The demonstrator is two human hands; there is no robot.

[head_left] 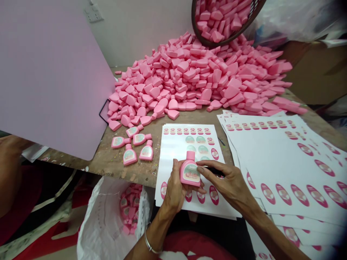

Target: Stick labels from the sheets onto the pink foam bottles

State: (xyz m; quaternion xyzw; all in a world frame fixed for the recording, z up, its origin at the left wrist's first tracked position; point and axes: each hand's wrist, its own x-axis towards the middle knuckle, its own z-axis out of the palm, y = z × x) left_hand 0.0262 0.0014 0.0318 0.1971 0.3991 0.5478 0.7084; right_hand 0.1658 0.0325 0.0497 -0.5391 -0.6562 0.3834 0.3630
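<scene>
My left hand (174, 189) grips a small pink toy bottle (189, 173) upright from its left side and below. A green and cream picture label covers the bottle's front. With thumb and forefinger, my right hand (231, 180) touches the label's upper right edge. A thin dark tool (216, 171) is tucked in that same hand; its kind is mostly hidden by the fingers. Under both hands lies a sticker sheet (173, 155) with rows of heart, green dome and oval stickers. Several labelled bottles (130, 156) rest on the table to the left.
A large heap of unlabelled pink bottles (184, 76) covers the table's back, below a tipped brown basket (193, 21). More sticker sheets (252, 155) lie right. A white sack (94, 216) holding bottles stands below the edge. At left are a pink board (54, 72) and another person's arm (11, 159).
</scene>
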